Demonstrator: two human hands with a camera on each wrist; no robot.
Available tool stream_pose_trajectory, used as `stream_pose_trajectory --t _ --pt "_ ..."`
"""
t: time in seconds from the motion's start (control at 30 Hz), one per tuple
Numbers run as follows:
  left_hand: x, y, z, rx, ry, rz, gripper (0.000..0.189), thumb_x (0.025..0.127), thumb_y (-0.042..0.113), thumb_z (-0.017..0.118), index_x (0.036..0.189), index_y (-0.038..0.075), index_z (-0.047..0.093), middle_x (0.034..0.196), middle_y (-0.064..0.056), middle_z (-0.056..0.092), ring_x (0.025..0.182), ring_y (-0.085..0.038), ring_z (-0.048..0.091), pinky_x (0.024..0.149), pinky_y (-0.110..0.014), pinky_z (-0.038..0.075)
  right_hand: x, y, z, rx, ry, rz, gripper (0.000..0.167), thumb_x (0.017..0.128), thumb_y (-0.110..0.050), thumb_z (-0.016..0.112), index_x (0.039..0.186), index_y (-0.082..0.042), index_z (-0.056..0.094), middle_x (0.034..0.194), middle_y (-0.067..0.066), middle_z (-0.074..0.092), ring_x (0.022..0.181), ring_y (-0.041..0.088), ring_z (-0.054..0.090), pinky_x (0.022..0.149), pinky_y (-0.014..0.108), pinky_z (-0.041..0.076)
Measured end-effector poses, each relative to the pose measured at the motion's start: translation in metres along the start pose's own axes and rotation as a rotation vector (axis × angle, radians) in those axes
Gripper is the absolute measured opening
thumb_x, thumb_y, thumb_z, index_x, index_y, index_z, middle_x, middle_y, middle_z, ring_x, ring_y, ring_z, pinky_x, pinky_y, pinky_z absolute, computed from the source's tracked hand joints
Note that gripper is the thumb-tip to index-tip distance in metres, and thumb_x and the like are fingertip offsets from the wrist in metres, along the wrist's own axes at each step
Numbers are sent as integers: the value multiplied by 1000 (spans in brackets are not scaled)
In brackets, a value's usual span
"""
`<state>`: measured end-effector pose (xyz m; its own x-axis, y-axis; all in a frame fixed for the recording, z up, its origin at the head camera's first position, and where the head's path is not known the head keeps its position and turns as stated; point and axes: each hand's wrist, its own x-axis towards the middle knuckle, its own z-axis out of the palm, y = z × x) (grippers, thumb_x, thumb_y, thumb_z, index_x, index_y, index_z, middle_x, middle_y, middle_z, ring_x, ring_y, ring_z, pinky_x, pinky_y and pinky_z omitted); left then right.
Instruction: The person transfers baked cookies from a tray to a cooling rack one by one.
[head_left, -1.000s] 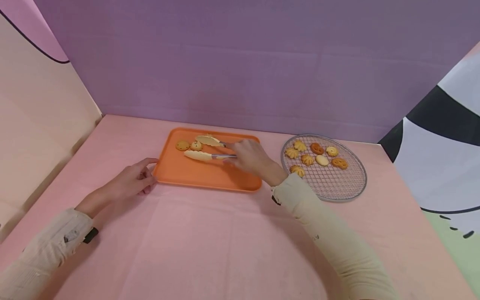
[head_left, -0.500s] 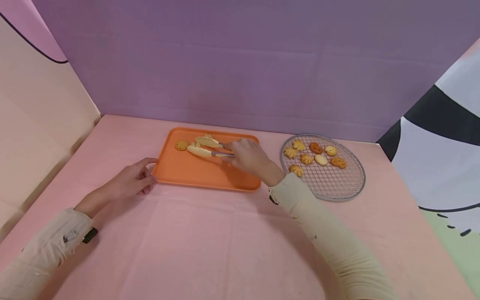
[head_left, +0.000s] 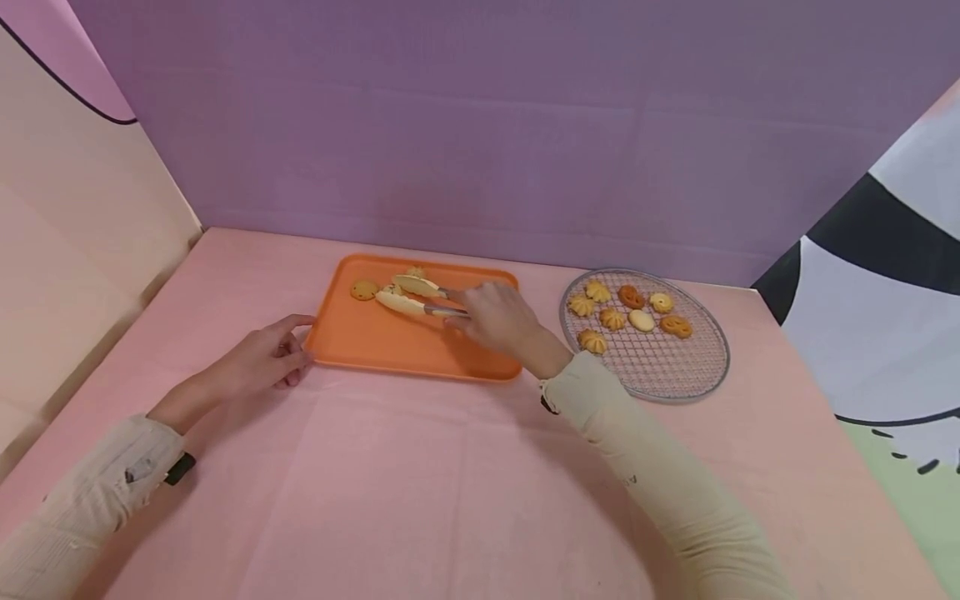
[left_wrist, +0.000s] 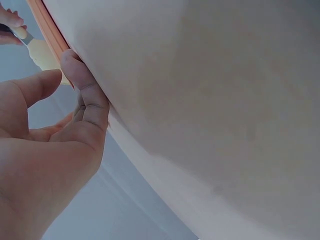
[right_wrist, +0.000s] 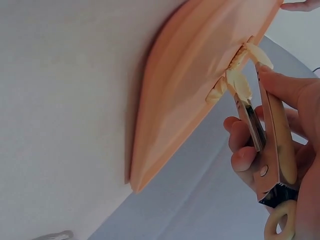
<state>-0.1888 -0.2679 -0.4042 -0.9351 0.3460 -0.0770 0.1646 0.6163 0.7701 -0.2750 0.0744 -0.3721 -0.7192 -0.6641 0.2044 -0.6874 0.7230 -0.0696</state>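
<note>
My right hand [head_left: 498, 317] grips a pair of tongs [right_wrist: 272, 125] with cream scalloped tips and metal arms, held over the orange tray [head_left: 390, 354]. The tips stand on either side of a round pale cookie [right_wrist: 237, 59], which they partly hide in the head view. Left of them in the tray lies a flat brown cookie with dark specks [head_left: 364, 290]. Behind the upper tip is a ridged cookie [head_left: 416, 272]. My left hand [head_left: 258, 358] rests beside the tray, its index fingertip touching the left rim and the other fingers loosely bent.
To the right of the tray lies a round wire rack [head_left: 667, 367] with several cookies, among them ridged ones [head_left: 592, 341] and pretzel-shaped ones [head_left: 676, 326]. Pink cloth [head_left: 390, 483] covers the table; a purple wall [head_left: 480, 125] rises behind it.
Over the last second the lower tong tip has moved slightly right and up, closing in around the pale cookie. The left hand and tray have stayed put.
</note>
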Motion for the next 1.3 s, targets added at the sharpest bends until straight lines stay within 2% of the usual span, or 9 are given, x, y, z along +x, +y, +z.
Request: stream_pose_trajectory --t 0.3,0.6,0.8,1.03,1.3 --pt "1 0 1 -8 -1 4 59 99 6 60 150 -3 31 85 -11 61 69 -19 59 59 -27 55 -8 9 0 -4 3 12 46 93 -35 71 135 -16 64 48 -3 43 41 10 29 42 26 24" --pt "1 2 1 -4 -6 -10 59 99 6 59 150 -3 31 86 -11 60 70 -19 59 61 -26 55 -19 14 -1 -62 82 -27 43 92 -34 73 131 -15 67 49 -5 42 41 8 31 40 25 25" --pt "1 2 1 0 -7 -5 60 99 6 59 150 -3 30 85 -11 60 70 -19 59 60 -26 55 -31 14 -6 -94 124 -51 43 91 -34 74 130 -15 68 55 -4 52 41 9 36 39 25 29" --pt "2 2 1 9 -5 1 59 99 4 59 149 -4 30 83 -10 59 68 -19 58 59 -26 54 -47 14 -11 -96 183 -83 46 89 -33 76 130 -14 68 68 0 64 50 13 45 42 27 36" --pt "1 1 1 10 6 0 58 98 4 59 148 -4 31 82 -10 59 68 -18 58 59 -26 54 -61 11 -17 -104 252 -126 48 87 -33 78 131 -15 67 62 -2 54 49 11 41 40 24 28"
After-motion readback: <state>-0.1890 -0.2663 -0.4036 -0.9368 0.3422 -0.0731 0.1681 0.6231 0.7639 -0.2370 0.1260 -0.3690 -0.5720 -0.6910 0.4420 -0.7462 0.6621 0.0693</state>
